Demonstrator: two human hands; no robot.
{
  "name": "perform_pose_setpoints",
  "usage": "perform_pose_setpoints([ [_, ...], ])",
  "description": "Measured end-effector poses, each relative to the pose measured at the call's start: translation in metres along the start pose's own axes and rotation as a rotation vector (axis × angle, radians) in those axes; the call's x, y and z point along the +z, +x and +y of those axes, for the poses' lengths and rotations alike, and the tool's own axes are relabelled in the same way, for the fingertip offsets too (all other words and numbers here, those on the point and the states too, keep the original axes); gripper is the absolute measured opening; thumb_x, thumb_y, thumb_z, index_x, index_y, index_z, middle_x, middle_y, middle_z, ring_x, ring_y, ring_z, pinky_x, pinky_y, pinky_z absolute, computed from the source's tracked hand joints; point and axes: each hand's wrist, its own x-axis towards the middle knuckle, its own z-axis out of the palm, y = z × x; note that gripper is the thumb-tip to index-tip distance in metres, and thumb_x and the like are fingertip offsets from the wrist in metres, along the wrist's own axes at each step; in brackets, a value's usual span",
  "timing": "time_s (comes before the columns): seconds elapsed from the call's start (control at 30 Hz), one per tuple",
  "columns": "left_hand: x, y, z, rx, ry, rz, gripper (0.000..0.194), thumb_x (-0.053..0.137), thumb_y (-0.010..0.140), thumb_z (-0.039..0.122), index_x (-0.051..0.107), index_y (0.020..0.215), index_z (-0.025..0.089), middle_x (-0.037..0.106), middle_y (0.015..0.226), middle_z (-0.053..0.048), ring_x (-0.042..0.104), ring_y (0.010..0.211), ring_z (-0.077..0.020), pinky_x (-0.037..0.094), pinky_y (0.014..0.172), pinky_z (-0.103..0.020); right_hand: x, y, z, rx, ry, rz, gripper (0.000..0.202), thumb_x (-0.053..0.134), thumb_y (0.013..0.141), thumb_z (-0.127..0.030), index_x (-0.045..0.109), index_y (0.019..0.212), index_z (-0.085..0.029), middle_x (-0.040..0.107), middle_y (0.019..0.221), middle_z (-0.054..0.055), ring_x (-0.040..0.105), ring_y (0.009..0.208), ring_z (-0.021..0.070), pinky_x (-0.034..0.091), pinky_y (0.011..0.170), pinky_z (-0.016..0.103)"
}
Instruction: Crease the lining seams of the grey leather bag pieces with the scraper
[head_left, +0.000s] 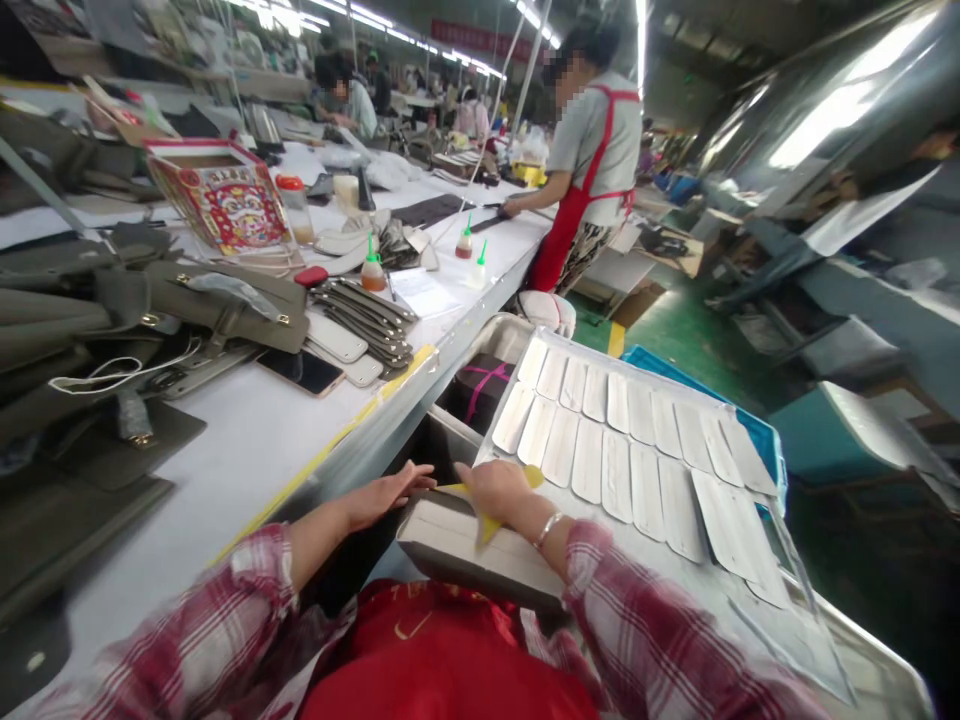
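Workpiece (442, 548): lay at the wearer's front, just above the red apron (442, 655); dark sides, cream upper face with a line running along it.
Left grip (399, 492): fingers extended at the workpiece's far left corner; could not tell whether they pinched it or only rested there.
Right grip (504, 490): closed on a yellow scraper (489, 530), one corner pointing down over the cream face, another showing past the knuckles; blur hid the exact contact.
Right wrist: wore a pale bracelet (550, 527), just short of the plaid sleeve (660, 615).
Board of strips (574, 515): stood right of the workpiece, carrying white round-ended strips (616, 402) in rows, larger ones toward the right; blue crate (770, 450) showed beyond its far edge.
Bin contents: dark bundle tied with purple ribbon (480, 385), between board and worktop (247, 470).
Worktop, near part: smartphone (306, 370) lay beside a fanned stack of dark straps (367, 318); taupe handbag (232, 300) sat behind the phone, to its left.
Worktop, farther along: three green-nozzled bottles (373, 270); red patterned carton (240, 205) to their left.
Co-worker (600, 140): stood at the far stretch in a red apron, a hand on a dark strip.
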Motion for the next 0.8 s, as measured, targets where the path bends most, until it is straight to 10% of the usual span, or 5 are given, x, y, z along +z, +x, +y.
perform_pose_setpoints([
  [0.17, 0.012, -0.057, -0.032, -0.051, -0.241, 0.399, 0.069, 0.031, 0.081, 0.067, 0.04, 0.128, 0.018, 0.044, 0.134, -0.013, 0.045, 0.119, -0.0223, 0.039, 0.094, -0.035, 0.014, -0.042, 0.054, 0.186, 0.049, -0.055, 0.042, 0.029, 0.092, -0.029, 0.037, 0.133, -0.021, 0.062, 0.1, 0.017, 0.062, 0.087, 0.027, 0.046, 0.065, 0.034],
  [0.3, 0.069, -0.082, -0.042, -0.222, -0.209, 0.394, 0.071, 0.049, 0.074, 0.063, 0.037, 0.127, 0.018, 0.051, 0.124, -0.014, 0.06, 0.097, -0.0235, 0.051, 0.072, -0.03, 0.022, -0.057, 0.063, 0.176, 0.106, -0.055, 0.04, 0.028, 0.093, -0.021, 0.046, 0.127, -0.014, 0.064, 0.101, 0.016, 0.061, 0.091, 0.0224, 0.046, 0.07, 0.028],
  [0.5, 0.118, -0.069, -0.039, -0.247, -0.208, 0.46, 0.063, 0.051, 0.073, 0.063, 0.038, 0.117, 0.018, 0.06, 0.079, -0.005, 0.062, 0.055, -0.0168, 0.048, 0.045, -0.025, 0.012, -0.069, 0.034, 0.13, 0.135, 0.004, 0.03, 0.037, 0.092, -0.027, 0.065, 0.095, -0.019, 0.067, 0.089, 0.009, 0.062, 0.08, 0.0172, 0.045, 0.066, 0.023],
  [0.8, 0.117, -0.037, -0.033, -0.212, -0.173, 0.623, 0.03, 0.043, 0.086, 0.044, 0.042, 0.099, 0.016, 0.053, 0.065, 0.001, 0.059, 0.053, -0.0123, 0.054, 0.056, -0.029, 0.003, -0.114, 0.009, 0.13, 0.129, 0.234, 0.028, 0.051, 0.087, -0.034, 0.055, 0.109, -0.017, 0.055, 0.111, 0.005, 0.056, 0.094, 0.0205, 0.049, 0.079, 0.037],
])
